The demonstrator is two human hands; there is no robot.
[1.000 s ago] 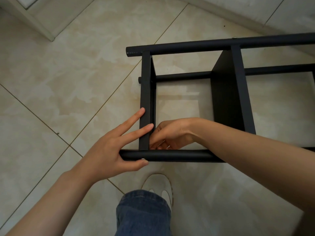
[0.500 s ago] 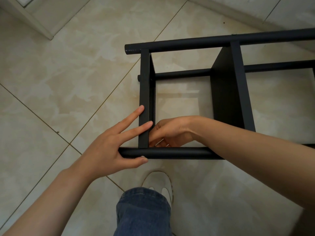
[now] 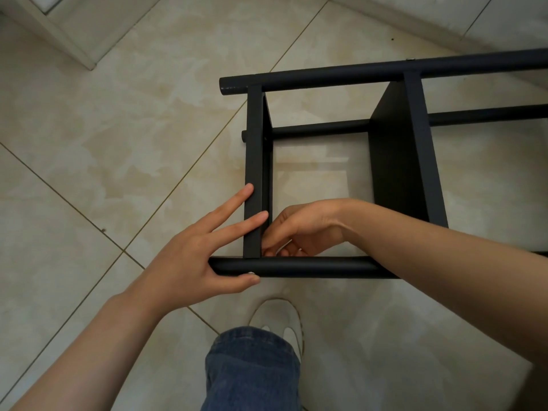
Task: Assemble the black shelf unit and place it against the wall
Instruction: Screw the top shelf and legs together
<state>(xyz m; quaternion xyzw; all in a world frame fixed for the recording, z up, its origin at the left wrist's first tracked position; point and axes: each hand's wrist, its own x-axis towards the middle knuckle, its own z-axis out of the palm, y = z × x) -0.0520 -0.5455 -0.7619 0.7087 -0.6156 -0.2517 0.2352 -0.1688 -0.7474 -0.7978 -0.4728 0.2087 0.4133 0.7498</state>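
The black shelf unit (image 3: 326, 266) lies on its side on the tiled floor, with round tubes near and far and boards between them. My left hand (image 3: 189, 259) presses two straight fingers against the end board (image 3: 253, 143), its thumb lying along the near tube beside a silver screw head (image 3: 251, 273). My right hand (image 3: 308, 229) reaches inside the frame to the corner where the end board meets the near tube. Its fingers are curled there around a small silver piece (image 3: 299, 249), which is mostly hidden.
My knee in blue jeans (image 3: 252, 369) and a white shoe (image 3: 275, 318) are just below the near tube. A second board (image 3: 397, 161) stands to the right of my right hand. A wall base (image 3: 444, 22) runs along the top right, a white door frame (image 3: 59, 34) at top left.
The view has drifted slightly, so the shelf sits a little higher in it. Both hands keep their places at the near left corner.
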